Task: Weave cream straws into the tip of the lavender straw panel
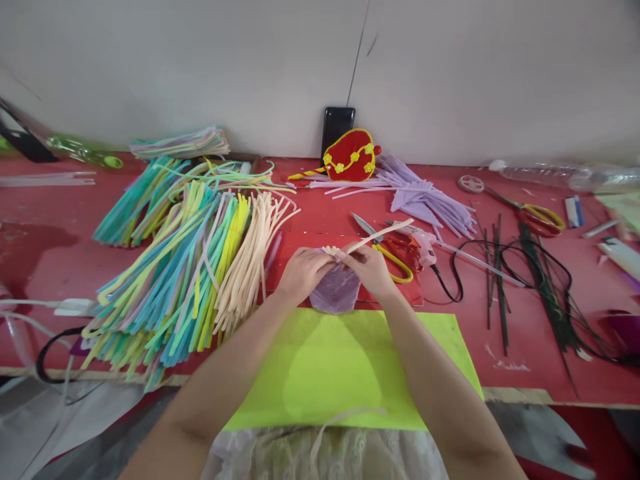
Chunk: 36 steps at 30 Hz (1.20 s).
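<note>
Tapered lilac chenille panel (335,293) behind table's (50,267) front edge; my left fingers (319,261) pinch it, right fingers (354,261) fuzzy cream stem (385,233), best kept snug.

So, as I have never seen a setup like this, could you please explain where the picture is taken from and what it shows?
Certainly. There is no machine here, just a person's bare left hand and right hand. The single picture comes from a camera worn on the head, looking forward and down.

The left hand grips a flat lilac fuzzy piece at its upper edge; the right pinches a long cream fuzzy stem that meets that edge.

Beneath the forearms lies a bright yellow-green sheet. On the red tabletop, a large pile of multicoloured fuzzy stems lies to the left. Yellow-handled metal scissors lie just beyond the right hand, and a red fuzzy ornament with yellow flowers sits towards the back.
</note>
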Available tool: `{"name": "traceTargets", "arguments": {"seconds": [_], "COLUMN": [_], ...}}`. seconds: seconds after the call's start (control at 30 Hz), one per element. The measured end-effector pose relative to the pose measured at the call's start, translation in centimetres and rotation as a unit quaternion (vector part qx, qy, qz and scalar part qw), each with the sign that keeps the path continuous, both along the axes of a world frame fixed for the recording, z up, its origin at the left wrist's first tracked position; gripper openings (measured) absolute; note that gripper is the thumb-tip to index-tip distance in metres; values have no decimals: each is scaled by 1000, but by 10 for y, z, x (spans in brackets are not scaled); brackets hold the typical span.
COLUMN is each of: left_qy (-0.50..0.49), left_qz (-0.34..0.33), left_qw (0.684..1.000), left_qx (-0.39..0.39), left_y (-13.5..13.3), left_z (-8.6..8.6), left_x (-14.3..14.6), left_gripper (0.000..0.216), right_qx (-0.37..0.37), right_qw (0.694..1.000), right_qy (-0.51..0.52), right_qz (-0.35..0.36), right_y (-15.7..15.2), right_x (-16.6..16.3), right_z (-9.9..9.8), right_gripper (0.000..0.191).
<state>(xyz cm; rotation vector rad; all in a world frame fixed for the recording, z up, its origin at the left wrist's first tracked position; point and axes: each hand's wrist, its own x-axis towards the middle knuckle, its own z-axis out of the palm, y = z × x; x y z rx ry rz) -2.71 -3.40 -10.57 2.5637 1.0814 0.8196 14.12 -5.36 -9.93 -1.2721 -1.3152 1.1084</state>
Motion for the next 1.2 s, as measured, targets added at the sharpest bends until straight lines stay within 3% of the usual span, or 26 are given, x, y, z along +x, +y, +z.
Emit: {"name": "traceTargets", "arguments": {"seconds": [0.27,0.67,0.9,0.97,1.07,1.2], "left_qy": [-40,-209,-274,-329,-413,-441], "left_qz": [0,104,107,87,64,64], "left_qw": [998,971,954,929,866,838], "left_qx": [48,57,-58,-148,-273,-314], "left_y": [0,-8,-9,-7,-5,-4], "left_z": [1,2,3,5,6,6], "left_x": [-1,2,6,6,8,9], "left_gripper": [13,17,10,12,18,22], "right_qx": [-22,13,16,22,17,13], "right_qw": [999,988,985,984,982,981], "right_qy": [5,149,159,162,175,189], "right_qz": [-32,-32,-67,-72,-69,-40], "right_y": [-1,-7,-7,-6,-5,-6], "right_x": [-3,-21,-21,-19,-16,-17], "right_z": [2,0,-1,1,4,4], "right_gripper": [37,28,26,26,26,24]}}
